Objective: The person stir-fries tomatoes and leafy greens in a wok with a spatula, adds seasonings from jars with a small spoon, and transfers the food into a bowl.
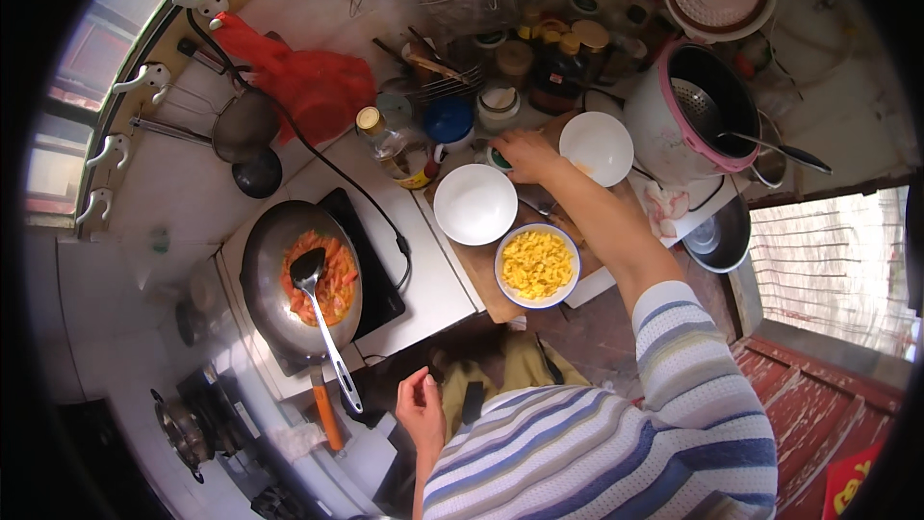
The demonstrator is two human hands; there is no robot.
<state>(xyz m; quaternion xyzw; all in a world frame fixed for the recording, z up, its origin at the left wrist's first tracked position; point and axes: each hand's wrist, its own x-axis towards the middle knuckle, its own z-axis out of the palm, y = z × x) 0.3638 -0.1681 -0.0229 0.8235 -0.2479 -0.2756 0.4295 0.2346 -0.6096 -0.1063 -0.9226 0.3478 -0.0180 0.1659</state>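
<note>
My right hand [525, 156] reaches across the counter, its fingers around the top of a small glass jar with a green lid [497, 159]. The hand covers part of that jar. Below it sits an upright white bowl [476, 204]; another white bowl [596, 149] lies to the right of my wrist. A blue-rimmed bowl of scrambled egg [538, 266] rests on the wooden board [485, 280]. My left hand [421, 404] hangs loosely curled near my waist, holding nothing. Closest to it is the metal handle of a spatula [333, 354], whose head lies among cooked tomatoes [328, 274] in a wok [263, 267].
The wok stands on a black induction cooker [382, 296], with a cable [339, 166] crossing above. Bottles and jars crowd the back, including a glass bottle with a yellow cap [397, 152] and a blue-lidded mug [449, 123]. A rice cooker [660, 115] stands at the right.
</note>
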